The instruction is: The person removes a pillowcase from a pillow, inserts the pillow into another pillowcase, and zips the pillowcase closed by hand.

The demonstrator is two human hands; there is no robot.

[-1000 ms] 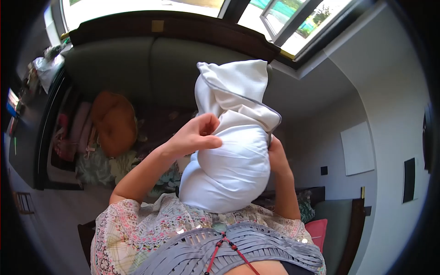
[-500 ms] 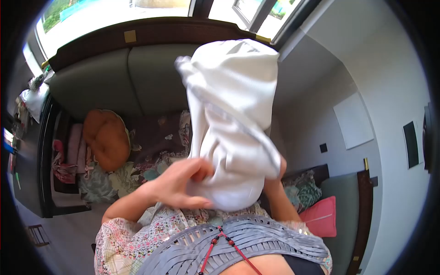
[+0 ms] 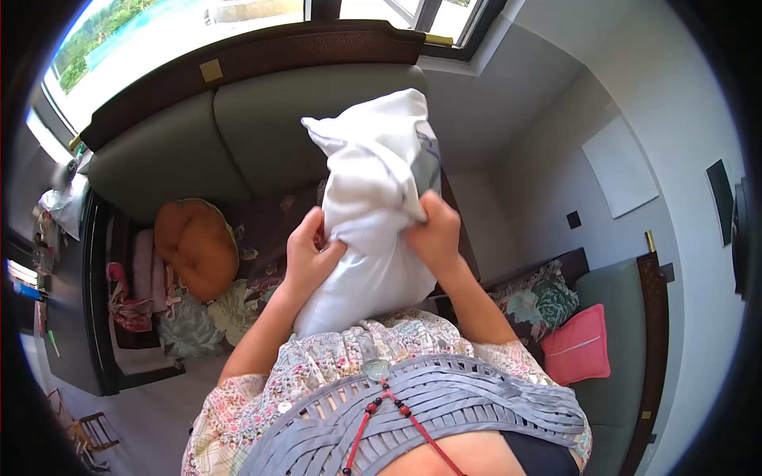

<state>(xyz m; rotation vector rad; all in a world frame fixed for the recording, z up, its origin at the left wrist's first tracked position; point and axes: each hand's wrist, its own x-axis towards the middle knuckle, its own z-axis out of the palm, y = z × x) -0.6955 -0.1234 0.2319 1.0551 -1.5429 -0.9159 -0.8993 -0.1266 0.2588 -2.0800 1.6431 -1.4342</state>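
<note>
A white pillow (image 3: 357,289) in a satiny white case stands upright against my lap, its corners pointing up and away from me. My left hand (image 3: 309,252) is closed on the cloth at the near left side, thumb on top. On the opposite side my right hand (image 3: 432,230) grips a fold of the case in a fist. Between the hands the fabric is bunched and creased. A grey-blue patterned part of the case shows along the right edge, partly hidden by folds.
A sofa with a dark wooden top rail (image 3: 143,83) and grey-green backrest (image 3: 298,111) stands ahead. An orange cushion (image 3: 194,250) lies on it at left. To the right are a pink cushion (image 3: 579,345) and a floral one (image 3: 548,309). A dark cabinet (image 3: 75,293) stands left.
The pillow has come lower and turned, with its loose flap folded in. My left hand has gone from spread fingers to gripping the cloth. My right hand has moved up into view.
</note>
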